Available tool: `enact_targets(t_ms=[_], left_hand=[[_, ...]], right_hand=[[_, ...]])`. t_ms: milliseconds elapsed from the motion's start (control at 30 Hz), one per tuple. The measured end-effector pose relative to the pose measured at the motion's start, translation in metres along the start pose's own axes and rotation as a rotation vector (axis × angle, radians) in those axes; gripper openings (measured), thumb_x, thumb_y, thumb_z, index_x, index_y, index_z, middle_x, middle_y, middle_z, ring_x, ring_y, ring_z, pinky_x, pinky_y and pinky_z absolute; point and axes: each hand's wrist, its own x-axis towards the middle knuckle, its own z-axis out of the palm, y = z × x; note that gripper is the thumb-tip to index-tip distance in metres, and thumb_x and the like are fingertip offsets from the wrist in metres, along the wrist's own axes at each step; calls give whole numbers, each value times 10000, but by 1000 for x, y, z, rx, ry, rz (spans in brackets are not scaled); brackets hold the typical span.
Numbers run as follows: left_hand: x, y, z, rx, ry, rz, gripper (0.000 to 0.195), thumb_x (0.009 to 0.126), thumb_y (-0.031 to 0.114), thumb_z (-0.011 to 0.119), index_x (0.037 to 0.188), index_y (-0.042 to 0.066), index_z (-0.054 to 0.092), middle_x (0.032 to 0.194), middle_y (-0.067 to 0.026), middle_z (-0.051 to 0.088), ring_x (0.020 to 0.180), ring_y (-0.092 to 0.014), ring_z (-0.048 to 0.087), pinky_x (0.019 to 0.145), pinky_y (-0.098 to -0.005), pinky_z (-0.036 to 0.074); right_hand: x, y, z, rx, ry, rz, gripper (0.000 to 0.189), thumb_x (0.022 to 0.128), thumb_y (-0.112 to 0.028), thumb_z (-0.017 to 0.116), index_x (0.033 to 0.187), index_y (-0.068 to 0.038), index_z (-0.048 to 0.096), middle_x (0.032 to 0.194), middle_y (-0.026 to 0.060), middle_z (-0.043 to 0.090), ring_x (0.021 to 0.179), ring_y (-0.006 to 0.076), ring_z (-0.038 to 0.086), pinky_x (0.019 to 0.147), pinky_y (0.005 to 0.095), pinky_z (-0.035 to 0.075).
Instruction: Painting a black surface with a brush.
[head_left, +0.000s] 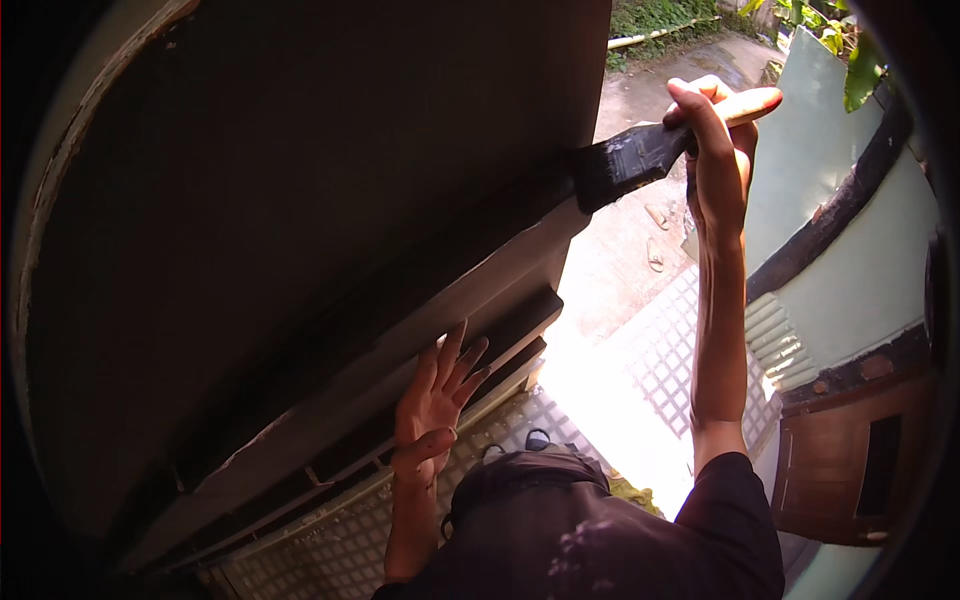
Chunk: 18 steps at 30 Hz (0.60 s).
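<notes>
My right hand (712, 127) grips a wide paintbrush (634, 157) by its pale, red-tipped handle. Dark paint coats the ferrule and bristles, and the bristles meet the right end of a dark painted band (517, 199) on a large shaded panel (315, 135). Lower down, my left hand (431, 409) has its fingers spread and holds nothing. It is raised beside the lighter strip (480, 259) under the band; whether the fingertips touch the surface, I cannot tell.
Dark ledges (525, 319) run below the strip. Tiled floor (660, 360) lies underneath, with a pair of sandals (655, 240) on the sunlit ground beyond. At the right are a pale green wall (862, 300) with dark curved bands and a brown wooden door (825, 465).
</notes>
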Motion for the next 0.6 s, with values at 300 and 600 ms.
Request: enact_targets(t_ms=[300, 600], left_hand=[[2, -3, 0, 9, 5, 20, 950, 721, 294, 656, 1534, 122, 197, 1564, -290, 58, 1439, -453, 153, 1139, -550, 200], [-14, -7, -17, -47, -13, 148, 808, 773, 117, 609, 1513, 181, 288, 1563, -190, 220, 1432, -455, 175, 1149, -563, 181]], right_hand=[[-14, -29, 43, 393, -244, 93, 221, 911, -216, 662, 1016, -42, 574, 772, 18, 610, 697, 75, 601, 617, 193, 442], [-40, -46, 70, 574, -366, 288, 291, 857, -245, 740, 954, -44, 552, 828, 16, 585, 717, 64, 565, 620, 183, 418]])
